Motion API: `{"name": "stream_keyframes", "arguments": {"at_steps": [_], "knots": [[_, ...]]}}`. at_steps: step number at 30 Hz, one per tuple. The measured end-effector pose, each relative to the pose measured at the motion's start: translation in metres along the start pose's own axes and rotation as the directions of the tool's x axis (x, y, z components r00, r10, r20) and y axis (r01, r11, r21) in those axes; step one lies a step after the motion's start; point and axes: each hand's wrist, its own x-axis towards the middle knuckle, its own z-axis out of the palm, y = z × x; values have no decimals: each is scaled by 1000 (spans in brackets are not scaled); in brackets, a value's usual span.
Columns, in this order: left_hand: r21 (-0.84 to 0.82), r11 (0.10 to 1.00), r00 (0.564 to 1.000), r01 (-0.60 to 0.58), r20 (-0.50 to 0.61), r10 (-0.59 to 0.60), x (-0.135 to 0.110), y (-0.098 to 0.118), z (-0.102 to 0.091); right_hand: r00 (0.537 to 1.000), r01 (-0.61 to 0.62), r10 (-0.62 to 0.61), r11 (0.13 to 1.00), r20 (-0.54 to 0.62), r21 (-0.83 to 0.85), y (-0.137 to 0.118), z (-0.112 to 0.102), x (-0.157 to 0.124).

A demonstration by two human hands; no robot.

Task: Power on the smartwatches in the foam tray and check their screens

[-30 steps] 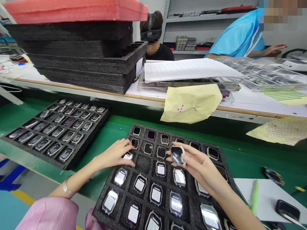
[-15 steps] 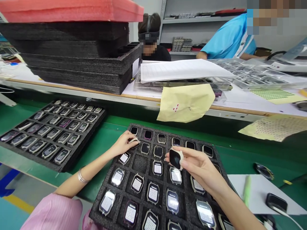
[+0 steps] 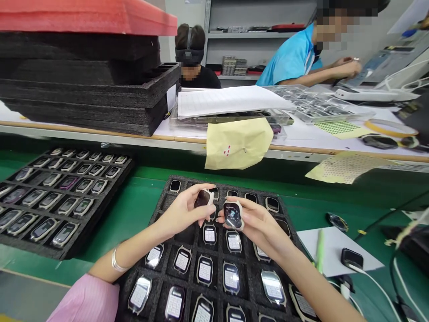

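My left hand (image 3: pixel 182 211) is closed around a small watch case with a dark screen (image 3: pixel 203 198), lifted above the black foam tray (image 3: pixel 161 210). My right hand (image 3: pixel 256 221) pinches a second watch case (image 3: pixel 233 214), screen facing up, right beside the first. Both hands hover over the tray's upper rows. The tray's pockets hold several watch cases, the near ones with white labelled screens (image 3: pixel 204 270), the far ones dark (image 3: pixel 272 204).
A second foam tray of watch cases (image 3: pixel 60 192) lies left on the green belt. A stack of foam trays (image 3: pixel 83 89), papers and clear trays sit on the bench behind. Two people work beyond it. White paper, a green pen (image 3: pixel 320 250) and cables lie right.
My left hand picked a watch case out of the tray's upper left pockets and raised it toward the right hand. The right hand kept its case and shifted slightly left. The camera turned right.
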Motion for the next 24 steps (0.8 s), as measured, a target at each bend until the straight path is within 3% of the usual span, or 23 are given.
{"name": "stream_keyframes", "arguments": {"at_steps": [5,11,19,24], "knots": [[254,964,997,-78,-9,83,-3,-7,-1,999,5,-6,999,36,38,-1,-1,-1],[545,825,978,-150,-39,204,-10,-13,1,997,15,-19,999,77,49,-1,-1,0],[651,738,968,-178,-20,251,-9,-19,3,996,49,-51,999,77,23,0,1,2],[646,741,979,-186,61,192,-12,-15,3,995,71,-69,997,77,-18,0,-1,0]]}}
